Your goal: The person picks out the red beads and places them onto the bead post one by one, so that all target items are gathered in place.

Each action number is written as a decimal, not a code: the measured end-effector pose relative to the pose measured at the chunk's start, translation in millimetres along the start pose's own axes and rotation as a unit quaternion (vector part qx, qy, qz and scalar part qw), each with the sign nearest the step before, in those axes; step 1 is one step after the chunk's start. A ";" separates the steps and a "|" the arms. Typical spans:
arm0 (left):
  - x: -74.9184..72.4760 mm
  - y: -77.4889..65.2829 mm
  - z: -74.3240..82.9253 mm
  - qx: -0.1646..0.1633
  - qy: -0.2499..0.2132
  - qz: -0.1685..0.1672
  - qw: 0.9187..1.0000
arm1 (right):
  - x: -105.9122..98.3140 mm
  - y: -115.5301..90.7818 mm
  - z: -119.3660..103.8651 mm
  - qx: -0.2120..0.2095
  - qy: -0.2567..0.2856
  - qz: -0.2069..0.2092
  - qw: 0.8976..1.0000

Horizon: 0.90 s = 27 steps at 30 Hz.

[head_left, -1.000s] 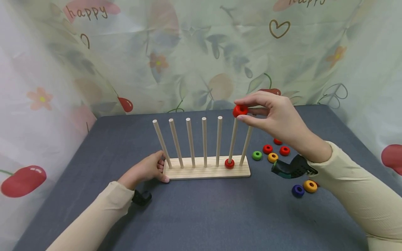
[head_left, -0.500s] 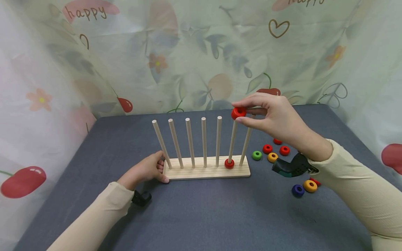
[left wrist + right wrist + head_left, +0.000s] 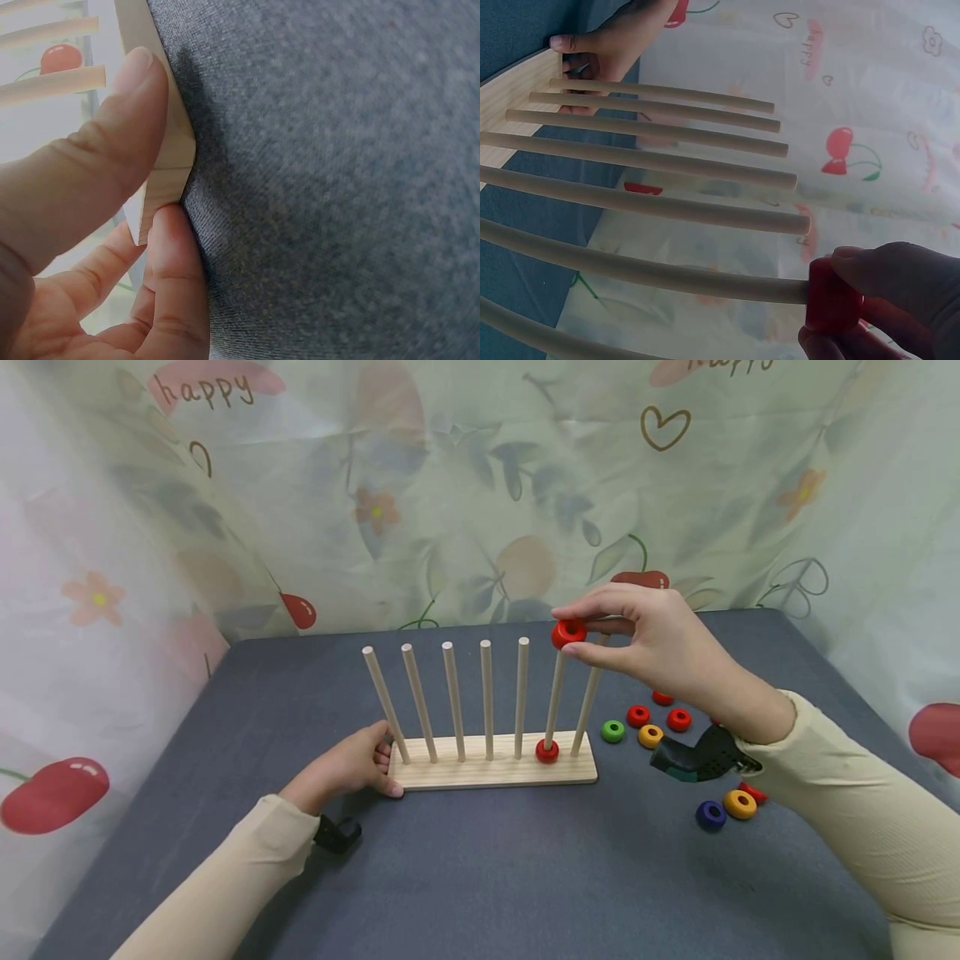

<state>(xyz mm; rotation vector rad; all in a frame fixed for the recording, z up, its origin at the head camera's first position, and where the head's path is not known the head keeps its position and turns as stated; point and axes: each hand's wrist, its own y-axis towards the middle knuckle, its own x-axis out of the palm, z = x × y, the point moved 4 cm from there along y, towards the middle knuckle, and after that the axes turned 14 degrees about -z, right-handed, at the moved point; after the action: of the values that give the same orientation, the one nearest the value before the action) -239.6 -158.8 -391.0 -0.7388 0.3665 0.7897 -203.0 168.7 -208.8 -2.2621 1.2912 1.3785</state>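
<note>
A wooden peg rack (image 3: pixel 480 773) stands on the table with a row of several tall upright pegs. My left hand (image 3: pixel 352 764) grips its left end, thumb along the front edge and fingers at the end face (image 3: pixel 166 187). High over the rack, my right hand (image 3: pixel 648 631) pinches a red ring (image 3: pixel 560 637) between thumb and fingers. In the right wrist view the held ring (image 3: pixel 832 300) sits right at the tip of the second peg from the right (image 3: pixel 705 281). Another red ring (image 3: pixel 547 757) lies round the foot of that same peg.
Right of the rack lie loose rings: a green ring (image 3: pixel 606 732), a yellow ring (image 3: pixel 643 739) and several red rings (image 3: pixel 679 728). Nearer are a blue ring (image 3: pixel 702 821), another yellow ring (image 3: pixel 731 811) and a red piece (image 3: pixel 756 792). A printed cloth (image 3: pixel 465 485) hangs behind the table.
My right hand has moved slightly left and down with the red ring, bringing it onto the line of the peg's tip. The left hand and the rack stay put.
</note>
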 end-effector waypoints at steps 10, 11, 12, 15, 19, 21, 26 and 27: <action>-0.4 -1.1 0.7 -0.004 -0.001 0.001 1.000 | -1.2 0.4 -4.2 0.008 0.002 -0.010 1.000; -0.2 -1.1 0.8 -0.003 -0.001 0.000 1.000 | -1.1 0.3 -4.3 0.009 0.002 -0.011 1.000; -0.1 -1.1 0.9 -0.003 -0.001 0.000 1.000 | -1.1 0.2 -4.2 0.010 0.002 -0.012 1.000; 0.0 -1.2 0.5 -0.004 0.000 0.000 1.000 | -0.6 0.3 -3.4 0.011 0.005 -0.013 1.000; 0.3 -1.2 0.1 -0.005 0.001 0.000 1.000 | 0.0 -0.4 -2.2 0.018 -0.001 -0.012 1.000; 0.2 -1.2 0.2 -0.005 0.002 0.000 1.000 | 0.2 -0.7 -2.0 0.020 -0.007 -0.010 1.000; -0.1 -0.9 0.2 -0.006 0.005 0.001 1.000 | 0.1 -0.1 -1.8 0.013 -0.012 -0.006 1.000; -0.2 -0.8 0.0 -0.006 0.006 0.001 1.000 | 0.1 -0.1 -1.7 0.013 -0.011 -0.006 1.000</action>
<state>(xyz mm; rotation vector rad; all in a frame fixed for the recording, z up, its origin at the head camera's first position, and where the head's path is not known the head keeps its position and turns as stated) -239.2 -159.3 -390.5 -0.7558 0.3738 0.7910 -201.9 167.8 -207.9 -2.2277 1.2800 1.3717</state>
